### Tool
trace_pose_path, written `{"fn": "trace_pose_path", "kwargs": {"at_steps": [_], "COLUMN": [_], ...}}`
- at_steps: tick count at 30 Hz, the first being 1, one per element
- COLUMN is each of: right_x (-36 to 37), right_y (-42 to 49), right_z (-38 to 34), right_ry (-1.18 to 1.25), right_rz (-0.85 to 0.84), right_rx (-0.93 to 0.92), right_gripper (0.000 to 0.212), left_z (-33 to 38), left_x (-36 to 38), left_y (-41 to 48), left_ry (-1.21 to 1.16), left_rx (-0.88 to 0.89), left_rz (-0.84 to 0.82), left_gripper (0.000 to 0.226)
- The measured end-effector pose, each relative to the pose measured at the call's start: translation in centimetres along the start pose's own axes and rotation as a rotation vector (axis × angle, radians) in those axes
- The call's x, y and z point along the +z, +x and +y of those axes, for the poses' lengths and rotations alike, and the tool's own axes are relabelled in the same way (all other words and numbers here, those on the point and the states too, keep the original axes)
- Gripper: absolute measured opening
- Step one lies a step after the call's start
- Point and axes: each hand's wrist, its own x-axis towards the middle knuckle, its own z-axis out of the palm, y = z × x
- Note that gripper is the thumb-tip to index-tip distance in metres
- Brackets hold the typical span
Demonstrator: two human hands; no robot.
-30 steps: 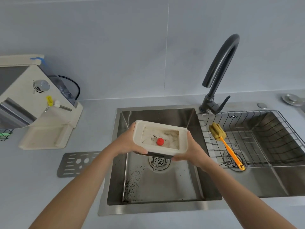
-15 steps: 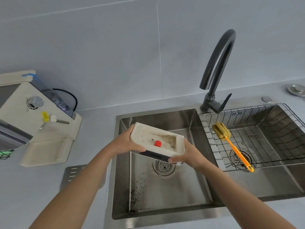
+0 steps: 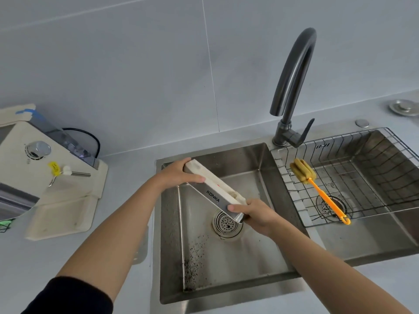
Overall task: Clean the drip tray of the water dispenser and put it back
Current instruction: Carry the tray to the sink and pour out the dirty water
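The cream drip tray [image 3: 216,185], with a silver front strip marked KONKA, is tipped steeply over the left sink basin [image 3: 226,257], its open side facing away from me. My left hand [image 3: 179,175] grips its upper far end. My right hand [image 3: 254,211] holds its lower end just above the drain [image 3: 227,223]. The tray's inside and its red float are almost hidden. The cream water dispenser [image 3: 45,177] stands on the counter at the left, its tray bay bare.
A dark curved faucet [image 3: 292,87] rises between the basins. A wire rack [image 3: 353,173] in the right basin holds an orange-handled sponge brush [image 3: 317,189]. Black specks lie on the left basin floor. A metal grille plate [image 3: 140,252] lies on the counter behind my left forearm.
Both hands have tilted the tray from nearly level to steeply tipped, open side turned away, right end lowered toward the drain. The view shifted slightly left and down.
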Motion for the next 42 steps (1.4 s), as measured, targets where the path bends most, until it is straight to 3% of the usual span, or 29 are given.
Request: {"fn": "trace_pose_path", "kwargs": {"at_steps": [4, 7, 11, 18, 22, 25, 27, 29, 33, 38, 40, 42], "right_x": [0.5, 1.0, 1.4, 1.5, 1.0, 0.5, 0.3, 0.3, 0.7, -0.3, -0.4, -0.2], "right_y": [0.3, 0.2, 0.2, -0.3, -0.4, -0.5, -0.6, -0.6, -1.2, -1.2, -1.5, -1.8], "right_z": [0.6, 1.1, 1.9, 2.1, 0.1, -1.5, -1.3, 0.3, 2.8, -0.2, -0.5, 1.0], "right_ry": [0.196, 0.272, 0.377, 0.419, 0.369, 0.337, 0.302, 0.284, 0.223, 0.212, 0.193, 0.107], "right_rz": [-0.010, -0.060, -0.085, -0.118, -0.084, -0.067, -0.020, -0.005, -0.045, -0.001, 0.016, 0.034], "right_rx": [0.063, 0.130, 0.190, 0.220, 0.169, 0.092, 0.085, 0.174, 0.320, 0.122, 0.101, 0.191], "right_gripper": [0.016, 0.019, 0.050, 0.051, 0.046, 0.041, 0.048, 0.057, 0.041, 0.031, 0.028, 0.040], "left_z": [0.9, 1.9, 2.4, 3.0, 4.2, 4.9, 4.3, 2.3, -1.9, 0.6, 0.6, -1.0], "left_x": [-0.4, -0.4, 0.1, 0.4, -0.5, -1.2, -0.7, 0.7, 3.0, 1.3, 1.3, 2.8], "left_y": [1.3, 1.7, 2.3, 2.6, 2.2, 2.0, 1.6, 0.9, 0.0, 0.1, -0.1, -0.7], "left_ry": [0.093, 0.117, 0.189, 0.287, 0.256, 0.212, 0.161, 0.142, 0.174, 0.042, -0.035, -0.006], "left_rx": [-0.012, -0.023, -0.074, -0.144, -0.075, 0.055, 0.094, 0.030, -0.194, 0.047, 0.065, 0.017], "left_rz": [-0.022, -0.042, -0.043, -0.064, -0.038, 0.079, 0.089, -0.005, -0.206, 0.016, 0.039, -0.060], "left_gripper": [0.056, 0.032, 0.050, 0.078, 0.077, 0.081, 0.083, 0.076, 0.084, 0.047, 0.051, 0.058]}}
